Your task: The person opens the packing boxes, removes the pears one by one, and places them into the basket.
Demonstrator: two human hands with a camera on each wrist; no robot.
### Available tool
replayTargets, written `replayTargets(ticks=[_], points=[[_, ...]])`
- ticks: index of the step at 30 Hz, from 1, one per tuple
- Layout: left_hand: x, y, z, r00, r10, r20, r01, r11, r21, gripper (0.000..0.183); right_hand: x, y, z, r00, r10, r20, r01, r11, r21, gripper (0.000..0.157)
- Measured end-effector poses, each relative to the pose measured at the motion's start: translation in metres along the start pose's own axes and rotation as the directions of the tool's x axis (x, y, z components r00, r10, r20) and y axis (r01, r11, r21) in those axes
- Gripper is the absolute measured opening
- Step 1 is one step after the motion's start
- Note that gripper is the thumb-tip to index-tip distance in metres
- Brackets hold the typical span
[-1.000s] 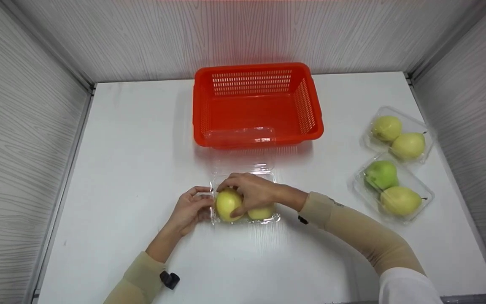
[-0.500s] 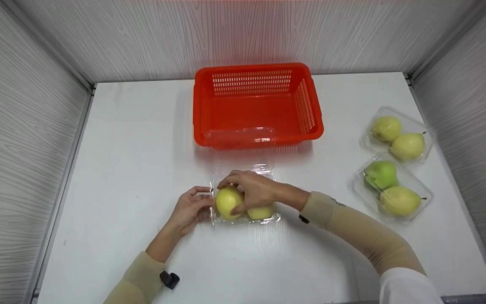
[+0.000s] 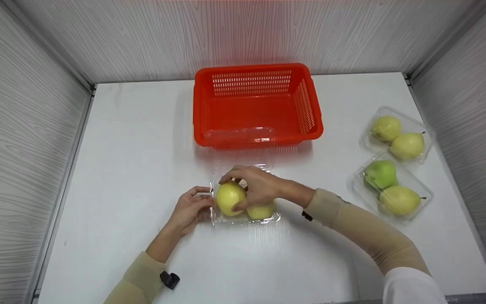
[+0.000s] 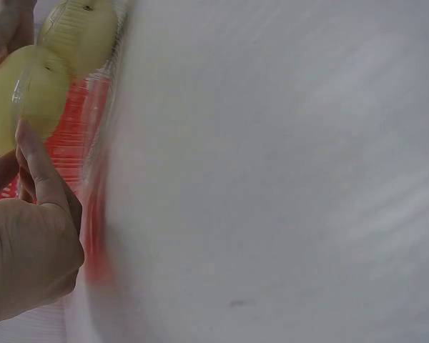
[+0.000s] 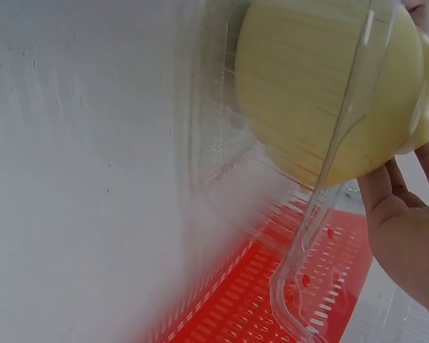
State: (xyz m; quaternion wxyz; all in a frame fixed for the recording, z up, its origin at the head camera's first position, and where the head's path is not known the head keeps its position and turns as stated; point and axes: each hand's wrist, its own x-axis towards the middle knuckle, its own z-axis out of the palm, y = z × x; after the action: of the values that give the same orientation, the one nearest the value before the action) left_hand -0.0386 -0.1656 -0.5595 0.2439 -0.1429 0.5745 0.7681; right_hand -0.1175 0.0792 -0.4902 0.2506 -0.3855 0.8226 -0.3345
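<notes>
A clear plastic clamshell box (image 3: 214,215) stands in front of the basket, its lid (image 3: 243,158) folded back against the basket's front. My right hand (image 3: 257,185) grips a yellow pear (image 3: 229,199) at the box's left side, thumb on the near side and fingers over the far side. Beside it in the box, partly under that hand, sits a second yellow pear (image 3: 262,211), also large in the right wrist view. My left hand (image 3: 190,210) holds the box's left edge; in the left wrist view its index fingertip (image 4: 27,136) is at the clear wall.
A red plastic basket (image 3: 253,107) stands at the back of the white table. At the right lie two closed clear boxes, the farther one (image 3: 418,122) with two yellow pears, the nearer one (image 3: 411,179) with a green and a yellow pear. Pale wood-grain panels enclose three sides.
My right hand and the pear it grips have shifted slightly up and away from the near edge, and the pear has tilted a little. My left hand and the box stay in place.
</notes>
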Motion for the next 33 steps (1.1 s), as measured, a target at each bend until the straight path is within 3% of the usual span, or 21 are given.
replayTargets(ticks=[8,19,33], points=[[0.0,0.0,0.0,1.0,-0.002,-0.014,0.002,1.0,0.01,0.031,-0.005,-0.007,-0.02,1.0,0.01,-0.002,-0.01,0.998,0.062,0.067],[0.001,0.0,0.0,1.0,0.0,-0.004,0.0,1.0,-0.012,0.031,-0.009,-0.018,-0.054,0.997,-0.07,-0.046,0.072,0.996,0.06,0.07],[0.002,-0.002,-0.001,1.0,0.015,-0.008,-0.015,1.0,0.014,0.035,-0.005,-0.034,-0.11,0.976,-0.129,-0.175,0.137,0.99,0.035,0.063]])
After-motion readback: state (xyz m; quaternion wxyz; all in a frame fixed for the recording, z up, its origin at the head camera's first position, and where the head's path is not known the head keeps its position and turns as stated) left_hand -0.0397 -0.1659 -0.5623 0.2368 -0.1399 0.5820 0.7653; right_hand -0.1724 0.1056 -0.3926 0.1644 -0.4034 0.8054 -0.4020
